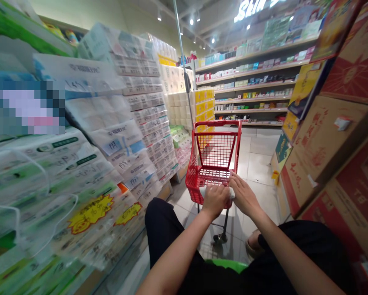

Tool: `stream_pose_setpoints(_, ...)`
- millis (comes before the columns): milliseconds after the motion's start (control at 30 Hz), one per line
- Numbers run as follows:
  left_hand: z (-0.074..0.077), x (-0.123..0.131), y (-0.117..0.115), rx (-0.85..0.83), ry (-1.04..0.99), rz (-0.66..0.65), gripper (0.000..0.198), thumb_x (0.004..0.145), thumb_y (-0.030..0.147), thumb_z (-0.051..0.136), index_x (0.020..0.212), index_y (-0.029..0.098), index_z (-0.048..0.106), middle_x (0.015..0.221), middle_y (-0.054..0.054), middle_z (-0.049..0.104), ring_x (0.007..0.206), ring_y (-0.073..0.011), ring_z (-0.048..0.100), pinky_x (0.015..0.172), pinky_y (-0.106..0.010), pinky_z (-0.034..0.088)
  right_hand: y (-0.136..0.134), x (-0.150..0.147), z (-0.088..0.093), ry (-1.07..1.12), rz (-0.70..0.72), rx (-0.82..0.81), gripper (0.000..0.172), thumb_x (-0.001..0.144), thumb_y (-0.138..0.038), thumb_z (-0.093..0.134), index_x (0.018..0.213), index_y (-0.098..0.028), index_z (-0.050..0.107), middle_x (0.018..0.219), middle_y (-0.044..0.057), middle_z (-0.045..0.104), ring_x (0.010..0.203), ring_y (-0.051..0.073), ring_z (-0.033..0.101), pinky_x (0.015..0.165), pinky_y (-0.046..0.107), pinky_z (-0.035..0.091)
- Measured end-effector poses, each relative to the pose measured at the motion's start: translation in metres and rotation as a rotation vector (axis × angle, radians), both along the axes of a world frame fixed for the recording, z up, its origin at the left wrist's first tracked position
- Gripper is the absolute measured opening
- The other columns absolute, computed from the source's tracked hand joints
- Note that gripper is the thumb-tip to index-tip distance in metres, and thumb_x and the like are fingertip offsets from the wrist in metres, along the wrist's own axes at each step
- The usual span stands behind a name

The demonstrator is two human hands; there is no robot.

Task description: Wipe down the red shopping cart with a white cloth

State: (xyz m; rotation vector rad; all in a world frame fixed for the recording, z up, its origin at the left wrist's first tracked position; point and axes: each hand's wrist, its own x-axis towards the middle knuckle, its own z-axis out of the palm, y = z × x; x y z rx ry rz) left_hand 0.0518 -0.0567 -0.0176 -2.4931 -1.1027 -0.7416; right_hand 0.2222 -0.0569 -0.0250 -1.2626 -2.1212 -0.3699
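A small red shopping cart [217, 150] stands in front of my knees, its basket a plastic grid with a fold-up flap. At its near edge my left hand [215, 200] is closed around a whitish thing [232, 193], which pokes out beside the fingers; its kind is unclear. Close by on the right, my right hand [243, 194] has its fingers stretched forward. The fingertips rest near the basket's right side and the whitish thing. Both hands hide much of the cart's near rim.
Stacked tissue packs [137, 155] line the left, with yellow price tags [91, 213] in front. Cardboard cartons [331, 139] rise on the right. Shelves of small goods [251, 82] stand at the back. Beneath me shows a green seat edge [229, 264]. Pale floor tiles [257, 164] run between.
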Motion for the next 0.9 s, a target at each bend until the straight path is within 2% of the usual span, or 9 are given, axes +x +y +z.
stream_pose_setpoints(100,0.004,-0.018,0.008,-0.015,0.083,-0.104,0.023,0.098,0.032,0.039,0.112,0.022,0.055,0.097,-0.005,0.061,0.09,-0.0185,0.054,0.086,-0.035,0.037,0.002,0.0,0.001,-0.004,0.031,0.008,0.046,0.077,-0.004,0.043,0.121,-0.016,0.048,0.131,0.013,0.05,0.141,0.028,0.025,0.109,0.049,0.038)
stream_pose_setpoints(233,0.007,-0.049,0.019,-0.017,0.143,-0.147,0.026,0.099,0.036,0.038,0.116,0.023,0.054,0.097,-0.004,0.06,0.09,-0.0181,0.054,0.082,-0.033,0.038,0.006,0.0,0.003,-0.02,0.064,0.039,0.038,0.081,-0.006,0.042,0.116,-0.017,0.051,0.129,0.013,0.051,0.139,0.028,0.028,0.108,0.051,0.039)
stream_pose_setpoints(400,0.008,-0.099,0.035,-0.02,0.133,-0.061,0.025,0.098,0.037,0.042,0.114,0.025,0.055,0.099,-0.003,0.06,0.092,-0.019,0.052,0.085,-0.034,0.037,0.013,0.003,0.006,-0.043,0.071,0.046,0.042,0.076,-0.003,0.041,0.115,-0.017,0.051,0.127,0.012,0.052,0.139,0.027,0.029,0.11,0.05,0.038)
stream_pose_setpoints(500,0.007,-0.115,0.039,-0.016,0.117,0.005,0.025,0.097,0.036,0.044,0.116,0.026,0.055,0.1,-0.003,0.059,0.093,-0.0198,0.05,0.088,-0.036,0.037,0.013,0.002,0.011,-0.068,0.019,0.008,0.041,0.074,-0.006,0.046,0.112,-0.017,0.052,0.128,0.011,0.053,0.139,0.027,0.029,0.111,0.048,0.034)
stream_pose_setpoints(600,0.004,-0.113,0.04,-0.008,0.105,0.049,0.025,0.097,0.037,0.043,0.114,0.026,0.057,0.098,-0.003,0.059,0.091,-0.0205,0.049,0.086,-0.036,0.036,0.004,-0.007,0.019,-0.106,-0.057,-0.04,0.039,0.072,-0.015,0.054,0.111,-0.018,0.054,0.128,0.011,0.054,0.139,0.029,0.028,0.113,0.051,0.025)
stream_pose_setpoints(700,0.002,-0.104,0.037,-0.002,0.094,0.064,0.024,0.097,0.037,0.042,0.11,0.025,0.058,0.097,-0.004,0.058,0.089,-0.0205,0.048,0.084,-0.036,0.036,-0.008,-0.02,0.024,-0.146,-0.052,-0.054,0.036,0.073,-0.024,0.059,0.108,-0.018,0.055,0.119,0.011,0.058,0.133,0.029,0.035,0.116,0.051,0.017)
stream_pose_setpoints(800,0.001,-0.096,0.032,0.002,0.08,0.067,0.023,0.097,0.036,0.041,0.108,0.025,0.058,0.095,-0.004,0.058,0.088,-0.0205,0.048,0.085,-0.037,0.036,-0.016,-0.03,0.023,-0.117,-0.088,-0.038,0.025,0.08,-0.03,0.058,0.102,-0.019,0.054,0.107,0.01,0.061,0.117,0.027,0.047,0.114,0.048,0.02)
stream_pose_setpoints(900,0.001,-0.088,0.025,0.013,0.066,0.072,0.023,0.097,0.034,0.041,0.111,0.025,0.057,0.095,-0.005,0.059,0.089,-0.0211,0.049,0.088,-0.039,0.035,-0.017,-0.034,0.018,-0.1,-0.152,-0.011,0.015,0.087,-0.032,0.053,0.097,-0.02,0.053,0.095,0.009,0.06,0.102,0.025,0.052,0.112,0.049,0.024)
